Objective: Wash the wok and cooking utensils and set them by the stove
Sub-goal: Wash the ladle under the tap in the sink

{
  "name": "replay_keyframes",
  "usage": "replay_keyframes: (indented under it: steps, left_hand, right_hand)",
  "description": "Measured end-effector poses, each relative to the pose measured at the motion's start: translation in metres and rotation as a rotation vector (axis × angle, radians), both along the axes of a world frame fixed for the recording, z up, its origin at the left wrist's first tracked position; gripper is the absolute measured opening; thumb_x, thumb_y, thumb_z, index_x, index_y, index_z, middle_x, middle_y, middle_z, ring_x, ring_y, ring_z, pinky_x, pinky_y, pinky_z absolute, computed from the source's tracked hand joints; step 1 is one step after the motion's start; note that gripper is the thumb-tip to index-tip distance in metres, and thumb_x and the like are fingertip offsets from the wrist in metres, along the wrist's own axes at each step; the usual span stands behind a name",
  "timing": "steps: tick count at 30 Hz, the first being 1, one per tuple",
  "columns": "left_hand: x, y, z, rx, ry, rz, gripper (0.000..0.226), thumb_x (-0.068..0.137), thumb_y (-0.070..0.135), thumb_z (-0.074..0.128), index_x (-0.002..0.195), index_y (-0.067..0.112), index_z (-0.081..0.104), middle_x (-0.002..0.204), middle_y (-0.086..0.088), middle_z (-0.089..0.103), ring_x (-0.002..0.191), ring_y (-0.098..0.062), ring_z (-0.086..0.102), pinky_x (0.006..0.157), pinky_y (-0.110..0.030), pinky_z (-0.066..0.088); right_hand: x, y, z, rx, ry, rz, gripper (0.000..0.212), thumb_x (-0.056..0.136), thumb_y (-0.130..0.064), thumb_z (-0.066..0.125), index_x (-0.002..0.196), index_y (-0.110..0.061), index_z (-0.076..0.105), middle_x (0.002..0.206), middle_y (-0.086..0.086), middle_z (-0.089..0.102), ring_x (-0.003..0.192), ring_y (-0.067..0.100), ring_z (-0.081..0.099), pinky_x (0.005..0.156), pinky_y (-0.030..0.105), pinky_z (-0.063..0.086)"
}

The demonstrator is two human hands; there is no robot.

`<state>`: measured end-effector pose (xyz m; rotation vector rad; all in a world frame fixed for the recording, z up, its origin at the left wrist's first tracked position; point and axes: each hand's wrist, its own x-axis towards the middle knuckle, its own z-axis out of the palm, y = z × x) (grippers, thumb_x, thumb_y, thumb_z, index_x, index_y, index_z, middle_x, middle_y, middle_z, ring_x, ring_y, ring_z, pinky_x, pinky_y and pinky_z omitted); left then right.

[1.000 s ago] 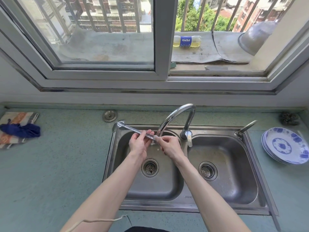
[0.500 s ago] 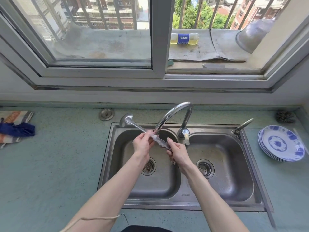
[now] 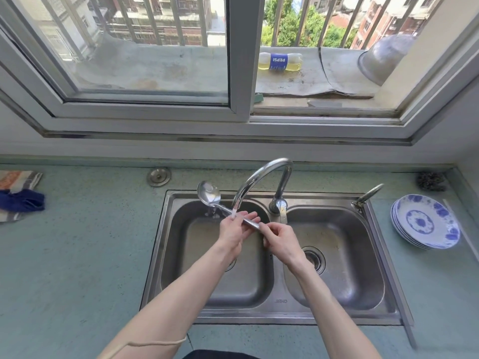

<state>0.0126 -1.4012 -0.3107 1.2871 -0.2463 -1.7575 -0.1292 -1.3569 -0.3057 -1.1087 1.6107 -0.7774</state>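
While water runs from the faucet (image 3: 261,177) onto its handle, the ladle (image 3: 209,193) lies slanted over the left basin of the sink (image 3: 274,304), bowl up toward the back rim, so the step in hand looks like rinsing a utensil. The right hand (image 3: 281,240) has its grip clamped on the lower end of the handle, thumb and fingers curled round it; the left hand (image 3: 234,230) lies against the shaft under the stream with fingers fairly straight, rubbing rather than clasping, as far as I can tell. Next, I judge, the bowl itself needs the water, which calls for sliding or turning the ladle beneath the spout without losing the wet handle. No wok or stove is in view. Compared with half a second ago, the ladle's bowl has rolled to face the camera, and the right hand has shifted nearer the left. Plates (image 3: 425,224) stack on the tabletop (image 3: 77,255) at the right.
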Motion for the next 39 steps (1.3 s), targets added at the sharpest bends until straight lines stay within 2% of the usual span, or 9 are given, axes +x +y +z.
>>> replay_keyframes:
  steps: [6,9,14,22,26,29,33,36,39]
  left_hand:
    - [0.007,-0.006,-0.001,0.107,0.073,0.073,0.012,0.104,0.006,0.050,0.113,-0.001,0.052,0.098,-0.021,0.076,0.080,-0.026,0.076,0.068,-0.037,0.063]
    - [0.024,-0.014,-0.009,0.197,0.107,0.223,0.014,0.104,0.010,0.054,0.103,-0.004,0.057,0.090,-0.022,0.074,0.067,-0.024,0.075,0.060,-0.032,0.063]
    - [0.035,-0.010,-0.010,0.213,0.112,0.229,0.025,0.108,0.019,0.046,0.109,-0.004,0.057,0.108,-0.027,0.071,0.080,-0.028,0.075,0.069,-0.035,0.064]
    - [0.020,0.000,0.001,0.135,0.076,0.068,0.017,0.101,0.009,0.057,0.103,-0.004,0.067,0.101,-0.017,0.077,0.084,-0.024,0.074,0.068,-0.032,0.063]
    - [0.039,-0.016,0.000,0.175,0.135,0.175,0.018,0.102,0.007,0.055,0.109,-0.008,0.063,0.109,-0.023,0.073,0.082,-0.025,0.074,0.076,-0.038,0.064]
    - [0.054,-0.028,-0.006,0.228,0.155,0.260,0.018,0.104,0.009,0.052,0.109,-0.007,0.060,0.093,-0.019,0.075,0.075,-0.023,0.075,0.080,-0.037,0.063]
    - [0.051,-0.025,-0.009,0.249,0.049,0.217,0.016,0.100,0.005,0.058,0.113,-0.006,0.058,0.087,-0.020,0.074,0.059,-0.022,0.074,0.049,-0.034,0.060]
    - [0.054,-0.023,-0.018,0.200,-0.123,0.181,0.022,0.094,-0.001,0.064,0.115,-0.002,0.056,0.102,-0.026,0.072,0.065,-0.025,0.075,0.056,-0.036,0.063]
    - [0.054,-0.015,-0.019,0.132,-0.316,0.013,0.008,0.095,0.002,0.064,0.102,-0.001,0.062,0.086,-0.021,0.074,0.056,-0.019,0.072,0.051,-0.026,0.058]
  right_hand:
    - [-0.003,0.012,0.010,-0.140,0.151,0.035,0.028,0.101,-0.037,0.062,0.082,-0.020,0.074,0.067,0.006,0.062,0.059,0.006,0.046,0.059,0.026,0.039]
    - [-0.008,0.022,0.013,-0.132,0.182,0.056,0.028,0.100,-0.035,0.063,0.080,-0.020,0.073,0.061,-0.007,0.057,0.059,0.004,0.045,0.061,0.025,0.039]
    - [0.008,0.024,0.015,-0.134,0.164,0.040,0.026,0.101,-0.036,0.062,0.086,-0.020,0.076,0.064,-0.007,0.063,0.059,0.003,0.049,0.060,0.022,0.040]
    - [0.041,0.001,0.018,-0.157,0.193,-0.001,0.027,0.104,-0.040,0.057,0.091,-0.026,0.076,0.067,-0.010,0.067,0.062,0.001,0.057,0.060,0.019,0.042]
    - [0.036,0.005,0.024,-0.159,0.234,-0.007,0.029,0.103,-0.034,0.057,0.083,-0.018,0.072,0.063,-0.007,0.059,0.057,0.005,0.046,0.062,0.029,0.041]
    - [0.024,0.013,0.030,-0.156,0.228,-0.012,0.032,0.101,-0.032,0.058,0.078,-0.014,0.069,0.065,-0.003,0.062,0.059,0.005,0.045,0.065,0.029,0.043]
    - [0.011,0.022,0.038,-0.157,0.285,-0.049,0.035,0.098,-0.025,0.059,0.069,-0.007,0.061,0.058,0.003,0.051,0.058,0.009,0.038,0.061,0.030,0.039]
    - [-0.009,0.023,0.043,-0.160,0.337,-0.107,0.033,0.094,-0.024,0.062,0.067,-0.006,0.064,0.061,0.009,0.053,0.058,0.010,0.038,0.060,0.030,0.039]
    - [-0.031,0.022,0.042,-0.160,0.385,-0.106,0.035,0.095,-0.027,0.065,0.068,-0.006,0.066,0.059,0.010,0.052,0.057,0.014,0.039,0.061,0.034,0.038]
